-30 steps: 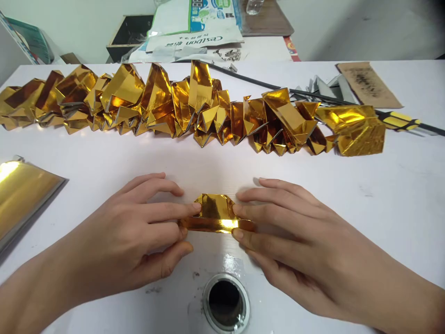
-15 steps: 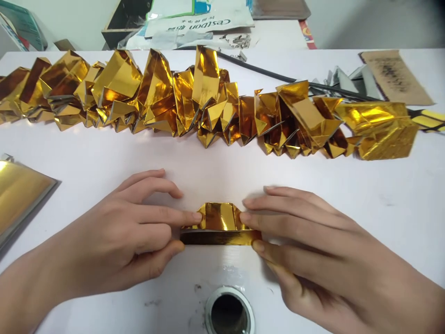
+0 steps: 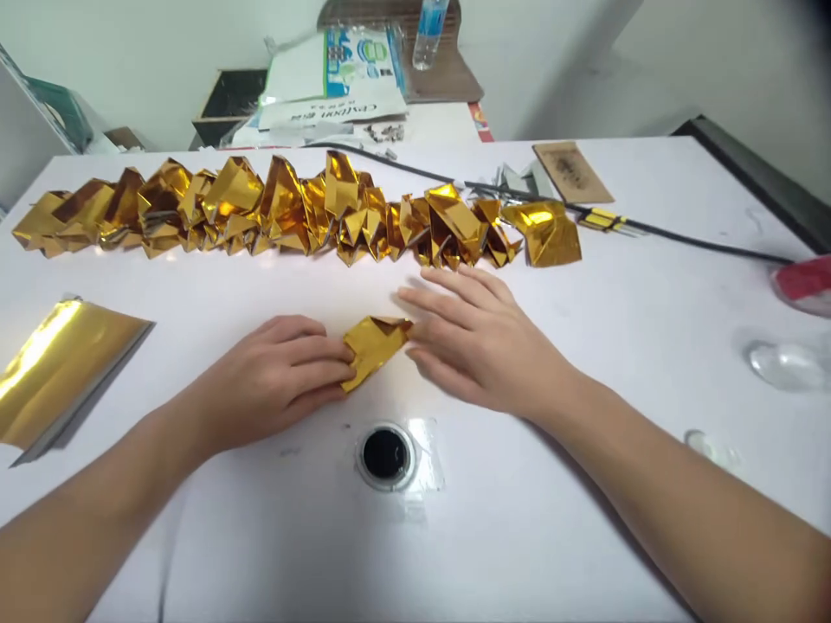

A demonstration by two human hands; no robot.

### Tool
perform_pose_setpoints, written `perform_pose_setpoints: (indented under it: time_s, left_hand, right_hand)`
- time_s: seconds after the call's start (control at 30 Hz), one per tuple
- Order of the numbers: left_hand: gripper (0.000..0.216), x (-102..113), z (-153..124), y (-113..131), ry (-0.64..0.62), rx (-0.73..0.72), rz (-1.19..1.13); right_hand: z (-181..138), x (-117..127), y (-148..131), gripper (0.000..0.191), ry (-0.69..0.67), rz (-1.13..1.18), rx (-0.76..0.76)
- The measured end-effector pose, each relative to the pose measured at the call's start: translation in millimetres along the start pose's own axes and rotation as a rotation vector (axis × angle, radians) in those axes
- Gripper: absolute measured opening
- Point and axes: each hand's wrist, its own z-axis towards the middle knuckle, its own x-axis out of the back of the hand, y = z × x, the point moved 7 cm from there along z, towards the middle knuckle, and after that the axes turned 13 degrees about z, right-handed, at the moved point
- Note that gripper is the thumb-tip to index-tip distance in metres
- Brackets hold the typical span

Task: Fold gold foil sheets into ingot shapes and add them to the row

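Observation:
A folded piece of gold foil paper [image 3: 373, 348] lies slantwise on the white table between my hands, with a raised flap along its far right edge. My left hand [image 3: 286, 368] is closed on its left end, fingertips pressed over the foil and the thumb low at the near edge. At the right end is my right hand [image 3: 477, 342], its fingers stretched out and spread. One of its fingertips touches or nearly touches the foil's corner. A long row of folded gold foil paper pieces [image 3: 282, 208] stretches across the table beyond both hands.
A stack of gold foil sheets [image 3: 78, 363] lies at left. Nearer me is a round dark-centred hole [image 3: 385, 454] with a pale rim. A black cable [image 3: 688, 238] runs behind the row. A brown card [image 3: 572, 171] and a clear plastic piece [image 3: 785, 363] lie at right.
The folded foil was level, pressed at both ends by my fingers; now it is turned aslant, another side up. My right hand has spread its fingers. The view has pulled back.

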Motion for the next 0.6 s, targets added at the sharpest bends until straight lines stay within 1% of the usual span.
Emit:
perform_pose_setpoints:
  time_s: [0.1,0.2,0.3,0.43,0.57,0.6]
  left_hand:
    - [0.013,6.2,6.3,12.1,0.052,-0.071,0.101]
    - [0.011,10.6,12.7,24.5,0.07,-0.129,0.201]
    - [0.013,9.0,15.4,32.7,0.078,-0.156,0.259]
    - [0.015,3.5,14.0,33.1,0.073,-0.124,0.26]
    - [0.016,4.5,12.4,25.6,0.092,-0.036,0.174]
    - [0.017,5.0,12.3,23.8,0.093,-0.012,0.139]
  right_hand:
    - [-0.2,-0.2,-3.8,0.022,0.021,-0.005,-0.011]
    - [3.5,-3.1,-13.6,0.025,-0.03,0.056,0.01]
    - [6.2,-6.3,-25.1,0.026,-0.068,0.131,0.043]
    - [6.0,-12.6,-36.3,0.03,-0.078,0.2,0.08]
    - [7.1,-20.0,-41.1,0.035,-0.076,0.234,0.106]
    - [8.0,-20.5,-42.0,0.032,-0.062,0.232,0.115]
